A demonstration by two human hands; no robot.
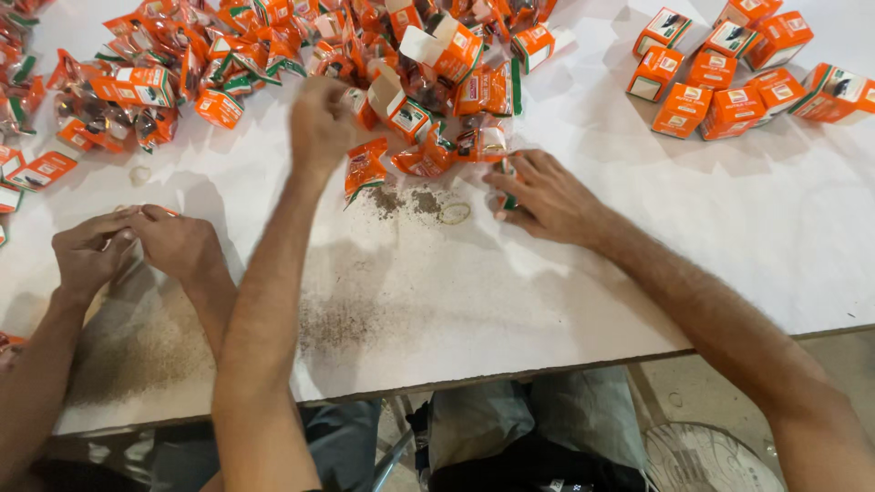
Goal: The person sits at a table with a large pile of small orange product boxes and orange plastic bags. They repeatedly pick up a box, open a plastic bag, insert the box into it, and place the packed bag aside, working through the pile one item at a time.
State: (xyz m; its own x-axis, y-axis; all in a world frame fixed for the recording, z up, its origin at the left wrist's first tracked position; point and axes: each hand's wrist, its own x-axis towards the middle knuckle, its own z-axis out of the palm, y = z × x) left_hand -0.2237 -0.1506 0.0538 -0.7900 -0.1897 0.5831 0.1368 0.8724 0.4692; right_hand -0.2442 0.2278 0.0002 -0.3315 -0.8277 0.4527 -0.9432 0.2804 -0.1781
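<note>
Left hand [321,123] fisted over crinkly orange packets [365,169] | right hand [540,193] on packet.

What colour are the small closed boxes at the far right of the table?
The small closed boxes are orange with white and green panels, shown best in the head view.

From my remote seat, the view looked down on a white table [565,301] that filled most of the frame. Its surface was worn, with grey-brown scuffed patches near the front edge and towards the middle, and soft shadows lay across it under even light. The front edge ran slantwise, rising to the right. Below it, at the lower right, I saw a pale tan floor [693,387], and on it a round, light-coloured patterned object [702,456], cut off by the frame. No wall or window showed.
</note>
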